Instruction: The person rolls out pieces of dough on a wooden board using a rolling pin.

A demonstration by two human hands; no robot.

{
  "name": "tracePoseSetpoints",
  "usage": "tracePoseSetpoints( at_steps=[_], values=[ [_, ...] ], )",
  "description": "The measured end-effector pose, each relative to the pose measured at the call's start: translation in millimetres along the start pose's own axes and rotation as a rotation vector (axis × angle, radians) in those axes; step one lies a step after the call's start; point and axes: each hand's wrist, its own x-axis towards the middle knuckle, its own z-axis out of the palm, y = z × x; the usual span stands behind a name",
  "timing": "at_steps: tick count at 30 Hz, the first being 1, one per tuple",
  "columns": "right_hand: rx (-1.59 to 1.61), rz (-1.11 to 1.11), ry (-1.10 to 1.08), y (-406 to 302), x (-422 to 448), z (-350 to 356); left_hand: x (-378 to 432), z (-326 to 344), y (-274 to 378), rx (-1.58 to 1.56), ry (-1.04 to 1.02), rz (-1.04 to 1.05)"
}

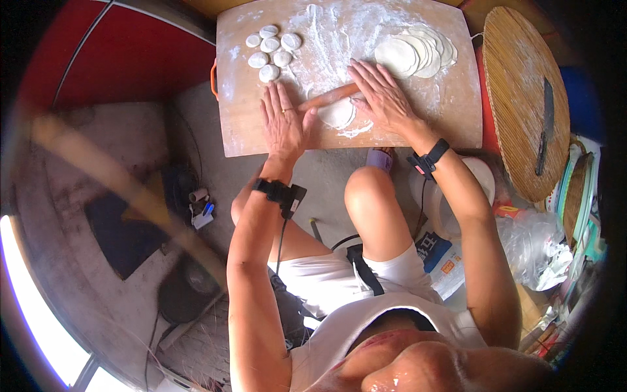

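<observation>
A wooden rolling pin (329, 96) lies at a slant across a floured wooden board (431, 128). Its left end passes under the palm of my left hand (285, 120), whose fingers stretch forward and which wears a ring. The palm of my right hand (384, 95) covers the other end, fingers also extended. Beneath and just in front of the pin, between both hands, is a thin dough wrapper (338, 115), partly hidden by the pin. Several small flattened dough pieces (269, 45) sit beyond my left hand. Beyond my right hand, rolled wrappers (397, 55) lie fanned out, overlapping.
Right of the board stands a round slatted lid or tray (519, 108) with a dark-bladed knife (546, 122) on it. Clear plastic bags (529, 240) and a pale tub (475, 181) are near my right arm. An orange handle (214, 81) sticks out at the board's left edge.
</observation>
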Motion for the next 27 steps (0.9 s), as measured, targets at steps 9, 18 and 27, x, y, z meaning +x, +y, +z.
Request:
tracePoseSetpoints(
  at_steps=[9, 18, 27],
  values=[
    [0.045, -0.009, 0.017, -9, -2, -9, -6, -2, -4, 0.081, 0.063, 0.079],
    [0.033, -0.03, -0.023, -16, -22, -12, -28, 1, -8, 0.089, -0.056, 0.112],
    [0.072, -0.007, -0.099, -22, -46, -12, -44, -9, -3, 0.15, -0.147, 0.156]
  ],
)
